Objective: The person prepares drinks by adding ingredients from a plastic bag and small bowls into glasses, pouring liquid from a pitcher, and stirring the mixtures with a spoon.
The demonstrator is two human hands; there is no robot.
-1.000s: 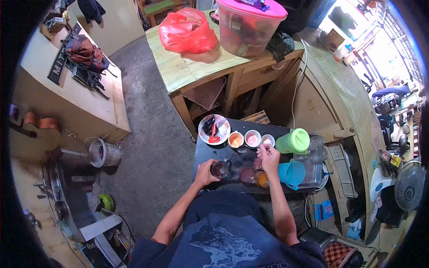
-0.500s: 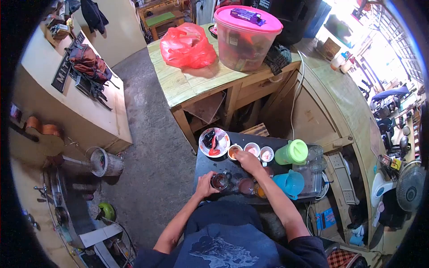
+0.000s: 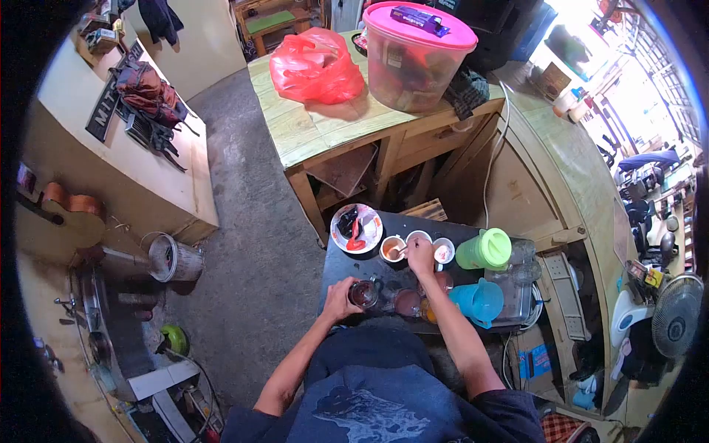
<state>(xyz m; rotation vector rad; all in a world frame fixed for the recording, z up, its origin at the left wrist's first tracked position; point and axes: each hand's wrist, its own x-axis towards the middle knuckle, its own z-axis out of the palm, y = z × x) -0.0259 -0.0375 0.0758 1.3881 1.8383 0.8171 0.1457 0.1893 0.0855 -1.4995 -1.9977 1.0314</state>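
My left hand (image 3: 340, 298) is wrapped round a glass (image 3: 362, 294) with dark contents, standing at the dark table's near left part. My right hand (image 3: 421, 255) is closed over the middle one of three white cups (image 3: 419, 238); what its fingers hold is too small to make out. A spoon (image 3: 397, 252) rests in the left cup (image 3: 388, 243), which has orange-brown contents. Beside my hand on the right is another cup (image 3: 444, 252) with pale pink contents. A white bowl (image 3: 374, 234) with black and red items lies at the back left. More glasses (image 3: 407, 303) stand nearer me.
A green lidded pitcher (image 3: 484, 249) and a blue pitcher (image 3: 478, 301) stand right on the dark table (image 3: 337, 272). Behind is a wooden counter (image 3: 295, 144) with a red plastic bag (image 3: 316, 68) and a pink-lidded tub (image 3: 413, 63). A fan (image 3: 677, 316) is far right.
My right hand has moved right, from the left cup to the middle one. A spoon now shows in the left cup. My left hand stays round the glass. The camera view has shifted slightly.
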